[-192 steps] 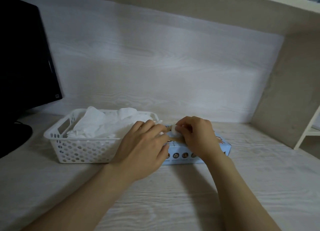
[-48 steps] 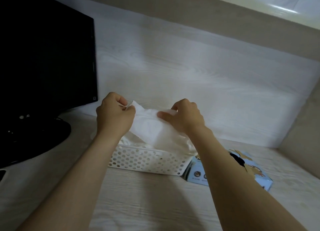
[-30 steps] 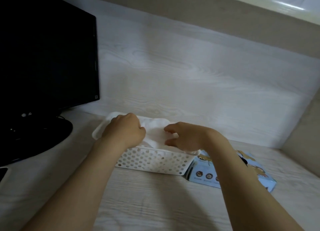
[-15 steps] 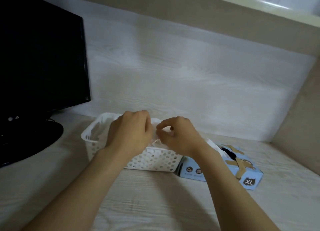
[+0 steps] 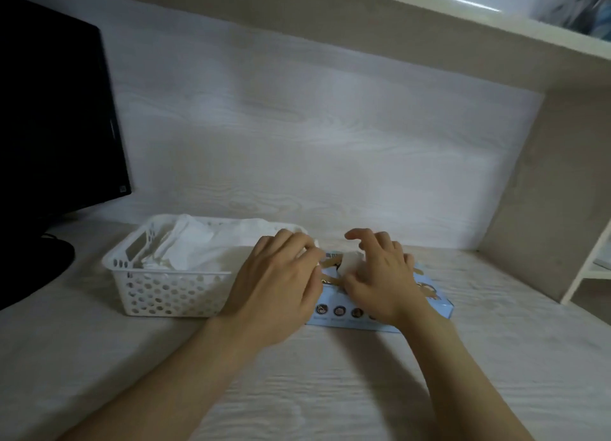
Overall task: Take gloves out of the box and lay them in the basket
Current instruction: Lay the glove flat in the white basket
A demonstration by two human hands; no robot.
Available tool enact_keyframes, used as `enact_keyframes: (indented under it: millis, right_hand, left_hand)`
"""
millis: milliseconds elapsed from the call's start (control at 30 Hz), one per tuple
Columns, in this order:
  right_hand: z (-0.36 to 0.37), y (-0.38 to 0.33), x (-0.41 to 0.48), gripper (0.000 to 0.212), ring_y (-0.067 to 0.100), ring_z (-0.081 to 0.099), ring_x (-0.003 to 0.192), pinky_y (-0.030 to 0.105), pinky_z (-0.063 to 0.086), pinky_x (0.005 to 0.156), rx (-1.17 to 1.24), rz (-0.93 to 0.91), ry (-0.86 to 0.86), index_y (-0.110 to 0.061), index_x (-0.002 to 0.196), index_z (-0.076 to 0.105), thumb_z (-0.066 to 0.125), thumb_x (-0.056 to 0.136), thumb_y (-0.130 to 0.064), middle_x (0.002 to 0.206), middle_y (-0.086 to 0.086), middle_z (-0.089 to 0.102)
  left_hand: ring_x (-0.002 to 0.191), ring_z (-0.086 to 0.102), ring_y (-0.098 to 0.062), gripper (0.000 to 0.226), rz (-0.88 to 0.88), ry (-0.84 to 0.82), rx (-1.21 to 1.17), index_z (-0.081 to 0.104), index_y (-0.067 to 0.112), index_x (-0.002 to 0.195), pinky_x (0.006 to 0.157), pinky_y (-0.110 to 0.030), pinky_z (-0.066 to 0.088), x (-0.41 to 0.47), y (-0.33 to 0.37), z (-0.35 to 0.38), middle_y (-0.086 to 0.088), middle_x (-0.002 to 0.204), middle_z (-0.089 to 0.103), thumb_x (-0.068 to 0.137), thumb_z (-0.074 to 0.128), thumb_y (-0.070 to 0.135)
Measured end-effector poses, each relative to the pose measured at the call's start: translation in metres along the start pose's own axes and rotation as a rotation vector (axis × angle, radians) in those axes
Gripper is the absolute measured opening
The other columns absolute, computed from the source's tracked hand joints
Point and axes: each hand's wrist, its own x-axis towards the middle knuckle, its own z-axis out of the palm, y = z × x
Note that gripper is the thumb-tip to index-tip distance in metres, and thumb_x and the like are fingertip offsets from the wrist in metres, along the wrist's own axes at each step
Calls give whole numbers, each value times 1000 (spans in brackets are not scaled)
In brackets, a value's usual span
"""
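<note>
A white perforated basket (image 5: 172,295) stands on the desk with several white gloves (image 5: 195,252) lying in it. Right beside it on the right lies the light blue glove box (image 5: 433,303). A tuft of white glove (image 5: 350,262) sticks up from the box's top opening. My left hand (image 5: 277,285) rests on the left end of the box, its fingertips by the opening. My right hand (image 5: 380,275) hovers over the opening with fingers spread and bent around the tuft, thumb just below it. No finger plainly pinches the tuft.
A black monitor (image 5: 56,109) on a round stand (image 5: 33,268) fills the left side. A pale wood back wall (image 5: 314,162), a side panel (image 5: 545,192) on the right and a shelf (image 5: 463,13) overhead close in the desk.
Both hands let go of the glove they laid in the basket and moved right to the blue box. The view swung right and down with them.
</note>
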Motion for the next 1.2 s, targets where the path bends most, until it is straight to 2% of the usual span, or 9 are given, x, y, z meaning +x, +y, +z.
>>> enact_keyframes:
  millis: [167,233,333,533,633,800,933,1067,1200]
  right_hand:
    - [3,11,-5,45,10,62,78,38,50,74,344,4,159,-29,123,53,61,79,-37,80,-9,65]
    - [4,12,-3,24,8,63,71,33,49,67,346,10,217,-23,110,65,70,87,-25,76,-8,68]
    - [9,16,2,4,11,66,76,31,54,72,251,-30,252,-19,97,76,77,93,-20,83,-8,73]
    - [14,21,3,11,14,67,89,34,54,79,259,-118,505,-22,102,82,71,100,-23,98,-4,74]
    - [11,17,0,15,13,64,94,33,53,78,297,-97,583,-24,109,81,67,103,-26,101,-7,73]
    - [1,6,-3,9,7,59,83,11,40,73,375,-105,787,-21,98,81,72,100,-24,92,-8,72]
    - [-6,-1,-6,12,0,54,79,11,37,72,440,-113,969,-15,88,72,73,99,-21,86,-7,67]
    - [-13,-12,-10,19,11,53,69,24,43,64,603,-48,1013,-16,90,57,69,102,-24,77,-6,59]
    - [-14,-16,-16,26,13,57,56,20,42,52,611,-79,927,-11,82,58,75,98,-21,65,-10,60]
  left_hand:
    - [108,55,-18,33,92,-96,76,70,24,110,101,-39,41,1,9,9,8,113,66,101,40,34]
    - [109,56,-20,37,110,-145,143,70,25,115,102,-42,40,1,11,9,8,116,68,102,37,36]
    - [110,56,-26,36,162,-197,244,68,26,124,99,-48,40,1,15,9,7,121,68,101,42,36]
    - [111,53,-32,32,204,-217,333,68,26,120,98,-52,38,1,20,11,7,109,67,103,45,40]
    - [111,54,-36,22,210,-236,351,69,27,115,95,-51,38,2,24,13,5,102,68,97,58,33]
    - [109,54,-35,29,203,-286,323,70,29,112,93,-49,37,4,25,14,6,100,66,85,63,21]
    - [109,51,-33,33,182,-265,315,69,31,114,94,-48,34,3,26,14,8,99,65,85,59,20]
    - [106,49,-31,29,179,-239,304,69,32,112,94,-46,34,2,25,16,9,99,64,86,60,21]
    - [112,51,-24,32,126,-148,154,73,30,109,104,-41,34,1,24,14,14,104,66,102,45,42]
